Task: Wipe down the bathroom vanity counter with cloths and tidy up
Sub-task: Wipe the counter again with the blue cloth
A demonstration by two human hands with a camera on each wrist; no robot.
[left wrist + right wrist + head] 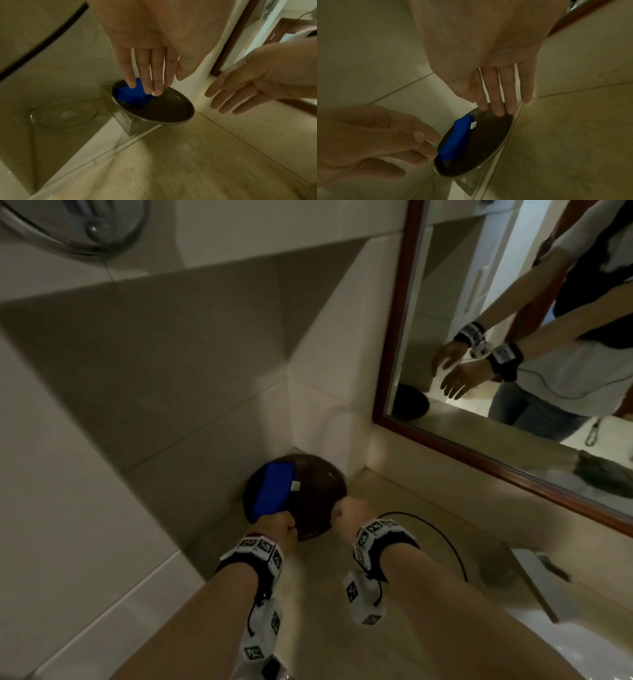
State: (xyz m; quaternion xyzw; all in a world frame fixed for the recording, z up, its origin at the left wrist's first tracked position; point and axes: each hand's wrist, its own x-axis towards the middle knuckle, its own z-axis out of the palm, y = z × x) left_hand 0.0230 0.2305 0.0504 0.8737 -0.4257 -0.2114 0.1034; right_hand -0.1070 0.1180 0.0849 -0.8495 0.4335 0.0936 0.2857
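Beige vanity counter (318, 604), tiled corner beside a wood-framed mirror (397, 313). Left hand (275, 525) is reaching with fingers straight, fingertips (131, 81) touching the folded blue cloth (274, 493); right hand (346, 510) is hovering flat and empty over the rim. Cloth is lying in the dark round bowl (315, 508) sitting in the corner.
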